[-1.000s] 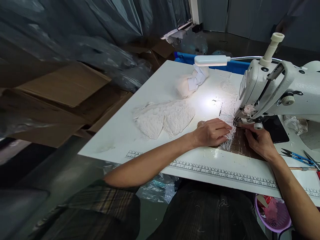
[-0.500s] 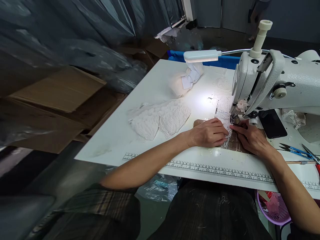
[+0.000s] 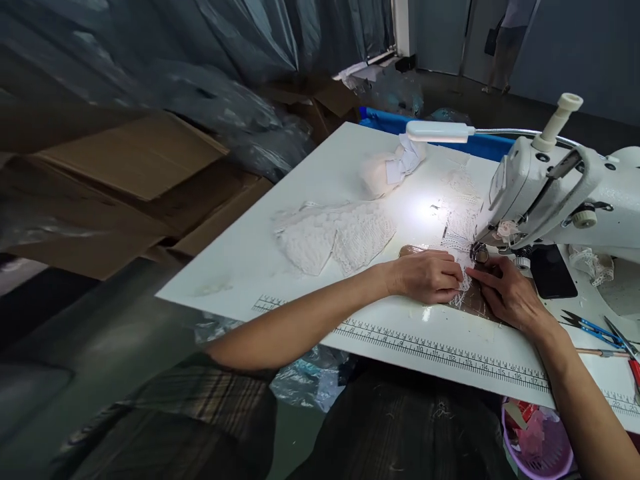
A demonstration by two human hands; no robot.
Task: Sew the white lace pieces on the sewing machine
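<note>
White lace fabric [image 3: 463, 223] runs under the presser foot of the white sewing machine [image 3: 545, 187], with its near end between my hands. My left hand [image 3: 431, 277] is closed, its curled fingers gripping the left edge of the lace. On the other side, my right hand [image 3: 513, 293] pinches the lace just in front of the needle area. Its lower fingers are partly hidden. A brown glossy plate [image 3: 473, 303] lies on the table beneath both hands. Further left lies a white lace piece [image 3: 335, 233] with a notch in its edge.
A lamp [image 3: 440, 131] lights the table. Behind the lace piece sits a pale bundle [image 3: 383, 172] tied with white cloth. At right are a black phone [image 3: 553, 272], blue thread snips [image 3: 595, 330] and scissors [image 3: 623, 333]. Cardboard boxes [image 3: 135, 153] stand left; a purple basket [image 3: 540, 460] hangs below.
My view has shifted and tilted, so the table and machine appear lower and further right. Both hands stay at the lace by the presser foot, nearly unchanged.
</note>
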